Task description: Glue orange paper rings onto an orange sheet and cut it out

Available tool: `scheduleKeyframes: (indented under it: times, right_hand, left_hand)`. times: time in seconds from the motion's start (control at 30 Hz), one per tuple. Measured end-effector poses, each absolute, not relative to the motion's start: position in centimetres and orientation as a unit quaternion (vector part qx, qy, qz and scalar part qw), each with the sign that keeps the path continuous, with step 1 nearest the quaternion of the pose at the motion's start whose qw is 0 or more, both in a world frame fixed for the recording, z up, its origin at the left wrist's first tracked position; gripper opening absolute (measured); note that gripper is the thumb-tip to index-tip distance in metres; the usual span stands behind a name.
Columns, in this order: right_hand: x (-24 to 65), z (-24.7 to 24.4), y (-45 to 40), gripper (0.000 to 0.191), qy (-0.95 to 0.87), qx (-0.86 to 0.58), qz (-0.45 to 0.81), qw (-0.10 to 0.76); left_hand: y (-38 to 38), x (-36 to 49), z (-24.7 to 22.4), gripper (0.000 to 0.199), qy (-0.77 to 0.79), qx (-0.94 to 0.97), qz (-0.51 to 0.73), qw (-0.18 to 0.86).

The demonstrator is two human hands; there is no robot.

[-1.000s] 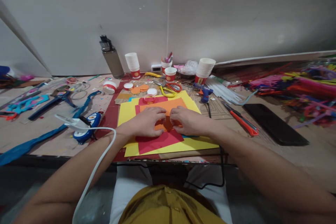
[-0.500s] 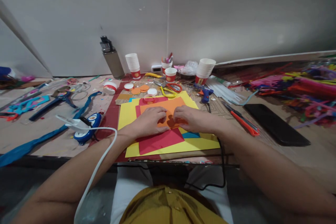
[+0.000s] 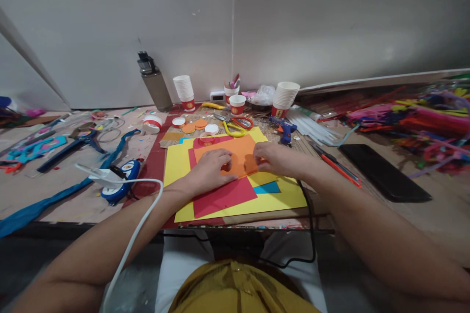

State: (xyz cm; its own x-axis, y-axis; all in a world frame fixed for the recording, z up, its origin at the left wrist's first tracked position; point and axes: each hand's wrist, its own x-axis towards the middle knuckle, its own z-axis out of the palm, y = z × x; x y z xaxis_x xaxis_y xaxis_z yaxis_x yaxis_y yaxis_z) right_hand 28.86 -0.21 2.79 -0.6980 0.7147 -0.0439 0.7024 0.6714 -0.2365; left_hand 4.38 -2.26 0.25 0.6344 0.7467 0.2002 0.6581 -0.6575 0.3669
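An orange sheet of paper (image 3: 240, 152) lies on top of a stack of coloured paper in front of me. My left hand (image 3: 211, 168) rests on its left part, fingers bent and thumb apart from them. At the sheet's right edge, my right hand (image 3: 273, 159) has its fingertips and thumb closed on the paper. Underneath are a red sheet (image 3: 223, 199), a blue sheet (image 3: 268, 188) and larger yellow paper (image 3: 290, 199). A clear red-edged ring (image 3: 206, 140) sits just behind the orange sheet.
Behind the paper lie scissors (image 3: 235, 129), orange discs (image 3: 189, 128) and paper cups (image 3: 238, 104). A glue gun (image 3: 287, 131), cutter knife (image 3: 340, 168) and phone (image 3: 384, 172) are to the right. A power strip (image 3: 120, 182) with a white cable is on the left.
My right hand has shifted right, from the middle of the orange sheet to its right edge. The left hand stays nearly in place on the paper.
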Motion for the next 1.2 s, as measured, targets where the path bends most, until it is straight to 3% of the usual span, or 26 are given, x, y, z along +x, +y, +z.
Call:
scheduleKeyframes:
  times: [0.3, 0.77, 1.2]
  right_hand:
    - [29.7, 2.6, -1.3, 0.012, -0.919, -0.379, 0.093, 0.049]
    - [31.1, 2.3, 0.0, 0.018, -0.886, -0.457, 0.048, 0.066]
    - [31.9, 1.5, 0.3, 0.012, -0.891, -0.425, 0.102, 0.119]
  left_hand:
    - [-2.3, 4.5, -0.8, 0.034, 0.257, 0.950, 0.149, 0.095]
    - [-1.5, 4.1, -0.2, 0.035, 0.296, 0.943, 0.121, 0.087]
    - [-1.9, 4.8, 0.1, 0.038, 0.303, 0.940, 0.118, 0.099]
